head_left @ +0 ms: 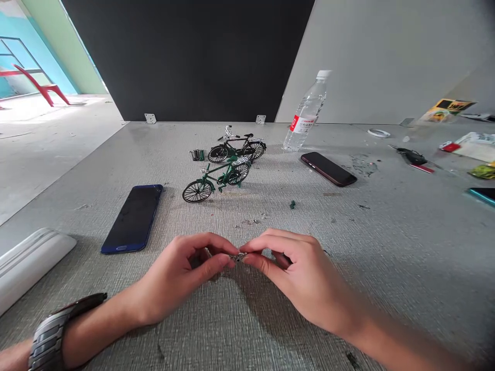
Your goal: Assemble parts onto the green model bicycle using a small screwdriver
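Observation:
My left hand (193,265) and my right hand (288,268) meet low in the middle of the head view. Both are pinched on a tiny silvery metal part (238,256), mostly covered by the fingertips, so its kind is not clear. Beyond them a green model bicycle (218,180) stands on the table, its front wheel toward the left. Just behind it is a black model bicycle (240,147). A small dark green piece (293,205) lies on the table ahead of my right hand.
A blue phone (133,219) lies left, near a white rounded object (34,265). Toward the back right are a dark phone (328,168), a water bottle (308,113) and a white ring (378,133). Small green and black pieces (198,155) sit beside the black bicycle. A dark panel (193,62) rises behind.

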A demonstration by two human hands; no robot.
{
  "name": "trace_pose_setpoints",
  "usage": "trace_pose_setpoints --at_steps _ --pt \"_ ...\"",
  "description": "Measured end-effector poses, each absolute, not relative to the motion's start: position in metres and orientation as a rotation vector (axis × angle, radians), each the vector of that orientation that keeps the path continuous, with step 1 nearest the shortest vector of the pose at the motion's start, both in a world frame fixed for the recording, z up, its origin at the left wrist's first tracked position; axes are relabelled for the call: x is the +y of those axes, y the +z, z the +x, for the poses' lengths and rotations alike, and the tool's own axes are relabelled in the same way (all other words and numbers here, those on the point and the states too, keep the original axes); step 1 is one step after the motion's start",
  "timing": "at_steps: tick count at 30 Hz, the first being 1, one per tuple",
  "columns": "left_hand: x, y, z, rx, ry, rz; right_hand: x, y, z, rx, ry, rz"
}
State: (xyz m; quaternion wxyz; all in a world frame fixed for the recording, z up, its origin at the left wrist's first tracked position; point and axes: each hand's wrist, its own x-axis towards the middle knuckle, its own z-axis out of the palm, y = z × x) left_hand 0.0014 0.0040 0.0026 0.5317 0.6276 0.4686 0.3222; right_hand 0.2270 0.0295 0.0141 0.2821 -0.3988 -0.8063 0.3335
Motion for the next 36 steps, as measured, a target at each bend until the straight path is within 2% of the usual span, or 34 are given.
trace_pose_setpoints --at_steps 9,36 --pt "0.0034 0.0040 0.0012 1.113 0.763 1.448 0.0284 0.0158 0.2286 -2.175 1.021 -1.055" --pt "0.0048 0.0081 0.0031 1.085 0.604 1.722 0.0243 0.0183 0.2291 -2.270 1.020 -0.871"
